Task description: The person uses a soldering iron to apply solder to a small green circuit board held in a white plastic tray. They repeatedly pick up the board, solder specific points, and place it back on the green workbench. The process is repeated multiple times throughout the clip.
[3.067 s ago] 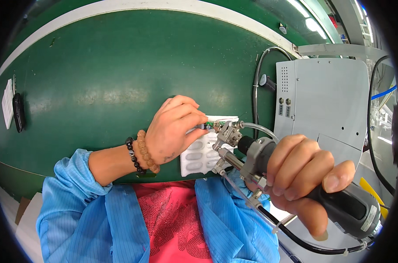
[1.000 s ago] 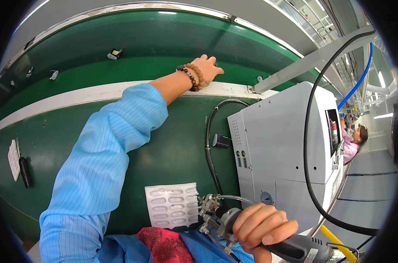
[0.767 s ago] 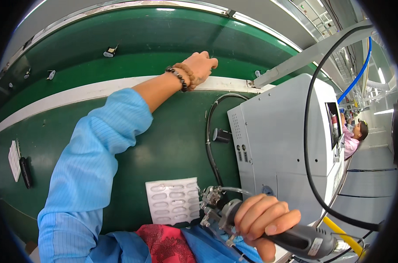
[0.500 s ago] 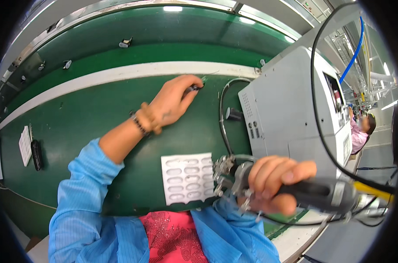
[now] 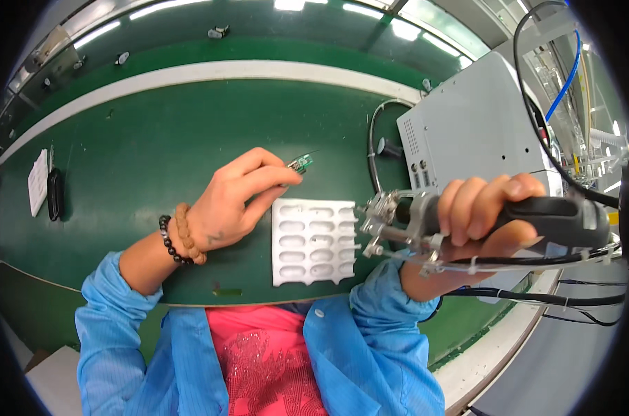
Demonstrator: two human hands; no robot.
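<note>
A small green circuit board with a thin wire is pinched in the fingertips of my left hand, just above the far edge of the white tray. My right hand is wrapped round the black grip of a corded tool. Metal clamps and rods make up the tool's front end, which points left at the tray's right side. Rows of oval hollows cover the tray, and its right edge is notched.
A grey-white machine stands at the right, with a black cable and a small dark cylinder beside it. A white sheet and a black case lie at far left. Several small parts rest beyond the white rail.
My left hand has come back nearer me, and the green circuit board now shows plainly in its fingers. My right hand still grips the tool. The whole view has shifted a little.
</note>
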